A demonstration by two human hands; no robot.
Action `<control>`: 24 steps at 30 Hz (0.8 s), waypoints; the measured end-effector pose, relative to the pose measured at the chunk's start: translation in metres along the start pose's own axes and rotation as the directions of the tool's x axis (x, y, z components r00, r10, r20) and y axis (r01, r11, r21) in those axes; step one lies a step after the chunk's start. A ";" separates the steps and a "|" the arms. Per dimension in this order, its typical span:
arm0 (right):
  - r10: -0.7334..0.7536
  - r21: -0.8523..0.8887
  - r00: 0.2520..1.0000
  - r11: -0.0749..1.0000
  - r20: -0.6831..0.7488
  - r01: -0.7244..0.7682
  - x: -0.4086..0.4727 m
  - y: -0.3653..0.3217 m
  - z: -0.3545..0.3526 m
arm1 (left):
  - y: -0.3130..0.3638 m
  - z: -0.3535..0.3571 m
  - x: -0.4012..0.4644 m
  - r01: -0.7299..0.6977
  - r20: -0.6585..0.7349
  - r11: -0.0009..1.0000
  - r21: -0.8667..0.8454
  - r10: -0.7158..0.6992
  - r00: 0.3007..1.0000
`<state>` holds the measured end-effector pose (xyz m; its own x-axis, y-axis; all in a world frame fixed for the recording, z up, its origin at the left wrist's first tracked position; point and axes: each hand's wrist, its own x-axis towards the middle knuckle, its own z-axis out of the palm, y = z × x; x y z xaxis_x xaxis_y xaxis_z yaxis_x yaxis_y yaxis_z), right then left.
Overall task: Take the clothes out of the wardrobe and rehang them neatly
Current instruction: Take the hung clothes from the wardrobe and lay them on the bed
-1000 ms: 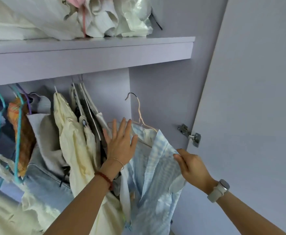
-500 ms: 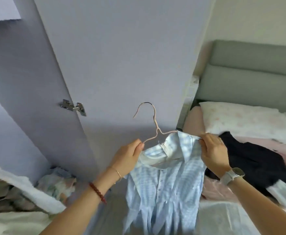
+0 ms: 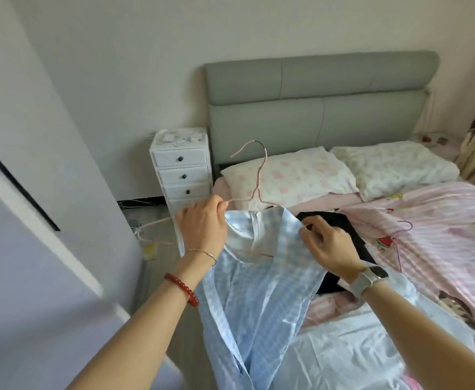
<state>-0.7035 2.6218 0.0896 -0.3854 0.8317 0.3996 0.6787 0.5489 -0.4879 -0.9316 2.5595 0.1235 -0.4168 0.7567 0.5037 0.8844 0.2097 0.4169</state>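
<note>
A light blue checked shirt (image 3: 261, 299) hangs from a pink wire hanger (image 3: 259, 175) in front of me, over the bed's near edge. My left hand (image 3: 202, 226) is closed on the hanger's left shoulder, and the hanger's left end sticks out bare beyond the shirt. My right hand (image 3: 329, 246) pinches the shirt's collar on the right side. A black garment (image 3: 343, 229) lies on the bed behind my right hand. A second wire hanger (image 3: 399, 237) lies on the pink bedding.
The lilac wardrobe door (image 3: 33, 277) stands open at the left. A white drawer unit (image 3: 182, 170) stands beside the grey headboard (image 3: 315, 94). Two pillows (image 3: 292, 175) lie at the head of the bed. White fabric (image 3: 343, 358) covers the bed's near corner.
I have turned from the wardrobe to the bed, with the blue shirt lifted off the rail on its hanger. The shirt's left shoulder has slipped off the hanger's end.
</note>
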 end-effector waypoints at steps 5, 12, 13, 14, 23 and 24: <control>-0.090 0.118 0.995 0.989 -0.033 0.093 0.061 0.012 0.008 | 0.025 0.043 0.078 0.051 -0.080 0.998 0.041 -0.048 0.996; 0.065 0.351 0.977 0.936 -0.203 0.011 0.171 0.025 0.009 | 0.071 0.077 0.194 -0.024 -0.194 0.995 -0.101 0.004 0.981; 0.090 0.373 0.969 0.928 -0.229 0.002 0.190 0.032 0.009 | 0.077 0.087 0.207 -0.037 -0.167 0.993 -0.116 0.017 0.986; 0.123 0.397 0.959 0.918 -0.257 -0.011 0.208 0.040 0.008 | 0.082 0.100 0.217 -0.050 -0.139 0.990 -0.133 0.032 0.990; 0.537 0.418 0.754 0.826 -0.378 -0.378 0.325 0.209 0.048 | 0.078 0.297 0.244 -0.100 0.347 0.990 -0.103 0.130 0.929; 0.572 0.386 0.724 0.813 -0.386 -0.436 0.327 0.236 0.061 | 0.073 0.325 0.239 -0.107 0.427 0.990 -0.088 0.134 0.894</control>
<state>-0.7078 3.0283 0.0575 0.3505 0.8837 0.3103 0.4784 0.1159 -0.8704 -0.8982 2.9566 0.0287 -0.1645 0.9692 0.1834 0.9020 0.0725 0.4256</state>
